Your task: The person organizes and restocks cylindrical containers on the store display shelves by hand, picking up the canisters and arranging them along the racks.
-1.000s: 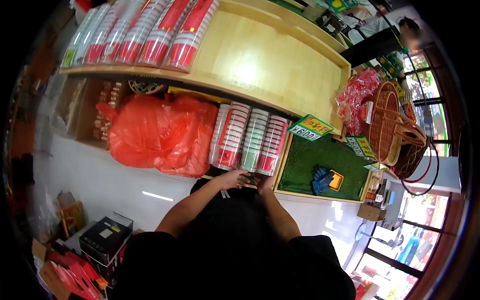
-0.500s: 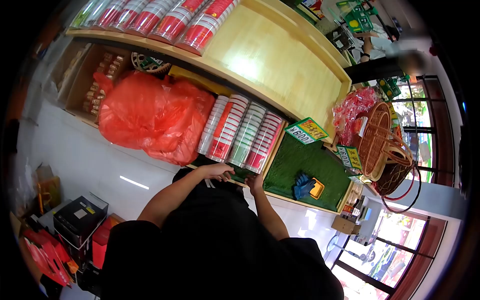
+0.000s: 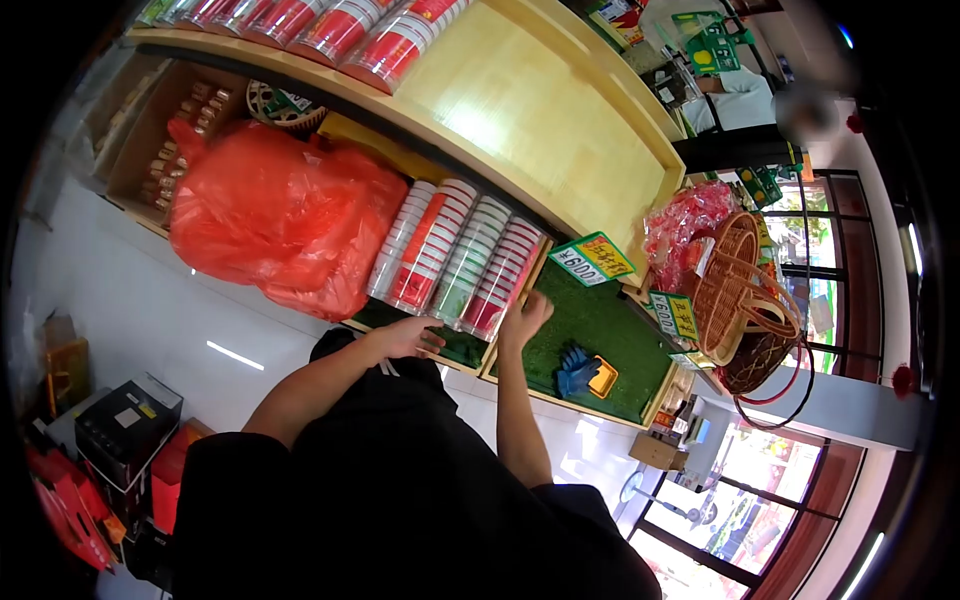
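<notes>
A row of tall clear canisters with banded red, white and green sides leans in the lower shelf bin, among them a red one (image 3: 432,245) and a green one (image 3: 470,262). My left hand (image 3: 408,338) is at the bottom ends of these canisters, its fingers loosely stretched out and holding nothing I can see. To the right of the row, by the wooden divider, my right hand (image 3: 525,322) is raised with its fingers curled in. What those fingers hold, if anything, is hidden. A large red plastic bag (image 3: 285,215) bulges just left of the canisters.
Above is a pale wooden shelf (image 3: 540,120) with more canisters at its left. On green matting (image 3: 625,345) lie blue gloves (image 3: 575,375) and an orange-rimmed tray (image 3: 602,377). Price signs (image 3: 592,260) and wicker baskets (image 3: 728,280) are at right. Another person (image 3: 745,100) is at the back.
My right hand has moved up and right, from the canisters' bottom ends to beside the divider, and its fingers are curled. My left hand remains by the canisters' ends. The view has shifted slightly.
</notes>
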`<action>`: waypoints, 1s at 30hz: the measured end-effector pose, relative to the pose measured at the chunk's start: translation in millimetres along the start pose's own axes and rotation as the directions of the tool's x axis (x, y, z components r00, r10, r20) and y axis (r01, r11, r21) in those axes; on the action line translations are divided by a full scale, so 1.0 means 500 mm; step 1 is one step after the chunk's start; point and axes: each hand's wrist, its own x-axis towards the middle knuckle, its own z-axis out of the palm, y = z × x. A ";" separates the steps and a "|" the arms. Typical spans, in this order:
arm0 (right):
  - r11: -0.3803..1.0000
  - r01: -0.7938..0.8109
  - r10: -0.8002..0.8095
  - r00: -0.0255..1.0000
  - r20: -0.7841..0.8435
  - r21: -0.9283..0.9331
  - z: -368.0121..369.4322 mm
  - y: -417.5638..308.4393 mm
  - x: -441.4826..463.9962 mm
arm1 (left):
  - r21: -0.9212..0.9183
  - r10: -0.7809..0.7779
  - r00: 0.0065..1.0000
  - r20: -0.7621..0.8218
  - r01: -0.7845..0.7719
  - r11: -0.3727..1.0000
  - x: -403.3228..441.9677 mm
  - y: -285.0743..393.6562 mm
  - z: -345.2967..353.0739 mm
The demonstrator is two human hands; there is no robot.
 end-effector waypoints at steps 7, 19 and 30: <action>0.885 0.233 -0.109 0.945 0.307 -0.402 0.101 -0.066 0.194 | -0.105 0.127 0.991 -0.045 -0.132 0.986 -0.022 0.006 -0.020; 0.788 0.314 -0.112 0.919 0.377 -0.531 0.198 -0.061 0.221 | -0.117 0.216 0.966 -0.144 -0.233 0.965 -0.041 -0.002 -0.007; 0.783 0.323 -0.180 0.936 0.303 -0.531 0.208 -0.056 0.194 | 0.028 0.043 0.960 -0.277 -0.037 0.999 -0.020 -0.010 -0.008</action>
